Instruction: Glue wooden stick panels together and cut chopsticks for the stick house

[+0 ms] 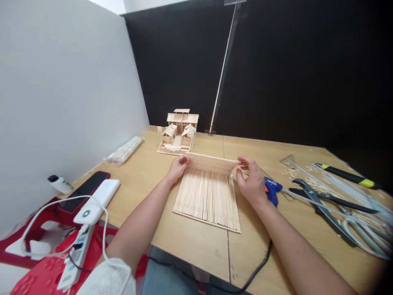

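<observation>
A flat mat of narrow wooden sticks (207, 197) lies on the table in front of me. At its far edge a long panel of sticks (211, 163) stands raised. My left hand (180, 167) pinches the panel's left end, fingers closed on it. My right hand (250, 176) is at the panel's right end, its fingers apart and curved around the corner; the tips are close to the edge, and whether they touch is hard to tell. Behind the panel sits a small wooden house model (179, 131).
Right of the mat lie a blue glue gun (272, 189), cutters (325, 209), a yellow-black knife (346, 175), glue sticks and wood scraps. At left are bagged sticks (126, 150), a phone (84, 191), a white power bank (98, 201) and a power strip (76, 258) with cables.
</observation>
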{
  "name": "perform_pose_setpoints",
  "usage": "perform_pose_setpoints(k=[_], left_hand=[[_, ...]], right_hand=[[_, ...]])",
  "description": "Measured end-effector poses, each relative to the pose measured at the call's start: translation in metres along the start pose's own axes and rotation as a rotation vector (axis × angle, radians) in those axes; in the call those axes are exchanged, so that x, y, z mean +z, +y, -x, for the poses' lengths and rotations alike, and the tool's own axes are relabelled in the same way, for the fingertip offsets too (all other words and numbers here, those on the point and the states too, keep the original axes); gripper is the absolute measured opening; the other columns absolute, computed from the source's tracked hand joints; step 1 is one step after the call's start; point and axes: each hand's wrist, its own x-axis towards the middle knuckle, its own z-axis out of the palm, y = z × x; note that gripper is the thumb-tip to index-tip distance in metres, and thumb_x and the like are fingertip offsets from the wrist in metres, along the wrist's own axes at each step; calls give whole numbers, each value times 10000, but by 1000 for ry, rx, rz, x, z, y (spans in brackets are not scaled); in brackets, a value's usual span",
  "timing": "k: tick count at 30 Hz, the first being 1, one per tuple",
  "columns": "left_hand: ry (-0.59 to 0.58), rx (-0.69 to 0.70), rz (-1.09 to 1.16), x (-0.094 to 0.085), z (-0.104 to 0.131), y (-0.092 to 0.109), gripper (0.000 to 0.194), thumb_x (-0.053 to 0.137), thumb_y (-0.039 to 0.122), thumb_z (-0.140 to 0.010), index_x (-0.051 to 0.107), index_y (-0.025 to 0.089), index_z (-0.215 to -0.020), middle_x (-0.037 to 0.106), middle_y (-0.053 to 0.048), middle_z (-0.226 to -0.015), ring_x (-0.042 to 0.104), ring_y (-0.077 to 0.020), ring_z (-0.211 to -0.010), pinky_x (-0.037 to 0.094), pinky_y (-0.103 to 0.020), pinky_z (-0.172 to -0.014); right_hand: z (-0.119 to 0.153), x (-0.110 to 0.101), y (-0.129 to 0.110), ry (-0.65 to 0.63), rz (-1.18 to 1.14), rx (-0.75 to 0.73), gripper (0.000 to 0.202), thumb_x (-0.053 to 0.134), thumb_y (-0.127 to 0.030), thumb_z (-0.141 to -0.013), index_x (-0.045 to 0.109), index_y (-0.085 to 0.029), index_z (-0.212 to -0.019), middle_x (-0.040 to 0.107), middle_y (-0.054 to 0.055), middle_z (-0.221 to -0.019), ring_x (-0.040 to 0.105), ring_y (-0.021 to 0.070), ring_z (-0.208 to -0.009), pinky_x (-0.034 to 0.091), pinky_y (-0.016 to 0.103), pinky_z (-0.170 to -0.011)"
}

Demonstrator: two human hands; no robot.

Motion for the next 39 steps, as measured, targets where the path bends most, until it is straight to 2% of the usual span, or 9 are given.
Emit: perform_pose_setpoints(k=[4,10,13,18,25,31,35,39], left_hand=[[20,-2,-31,-1,0,-3,339,789,463,-675,626,168,-712,645,-11,-709,600,-180,-769,461,-321,-809],[38,-6,-50,-1,-1,-9,364,783,489,-684,621,163,-701,621,-4,-672,580,-171,-723,452,-315,-779],[26,-5,-43,-1,-2,-9,399,774,523,-682,667,155,-796,674,-27,-748,604,-183,-768,460,-315,-790],[51,-6,-50,0,-3,-9,413,787,523,-658,711,160,-840,726,-52,-819,634,-208,-809,472,-337,-821],[92,4,-64,2,-3,-4,297,805,395,-643,739,179,-834,753,-66,-889,657,-248,-918,462,-378,-921],[116,16,-82,4,-2,-2,221,769,308,-659,745,171,-831,755,-65,-885,665,-251,-910,469,-388,-918],[120,22,-88,4,-2,-4,229,766,328,-665,744,171,-830,753,-64,-878,662,-252,-903,468,-386,-911],[121,20,-85,3,-2,-6,299,784,415,-664,736,175,-836,752,-64,-890,653,-246,-906,465,-375,-904]], right_hand=[[0,-1,-3,-49,12,-43,376,467,-151,-871,581,-227,-1220,649,99,-1116,623,258,-1013,509,443,-930],[0,1,-4,-63,1,-67,255,474,-205,-915,665,-226,-1083,666,101,-1094,614,261,-1074,502,442,-965],[0,1,-5,-71,0,-54,248,479,-223,-920,695,-237,-1042,681,93,-1081,630,257,-1059,506,445,-969],[1,1,-6,-66,2,-50,335,447,-181,-915,720,-252,-1096,687,86,-1114,639,247,-1072,518,437,-968],[6,5,0,-86,-16,-66,411,460,-122,-844,754,-292,-1077,683,61,-1184,648,242,-1084,532,448,-960],[6,4,-2,-162,-3,-172,457,506,-120,-787,717,-252,-1171,668,84,-1218,620,269,-1132,499,472,-999],[4,2,-9,-166,8,-158,412,508,-149,-802,726,-258,-1133,667,87,-1210,618,275,-1132,494,476,-995],[3,0,-14,-146,-18,-116,374,513,-171,-820,713,-263,-1122,678,76,-1188,618,268,-1134,483,465,-1013]])
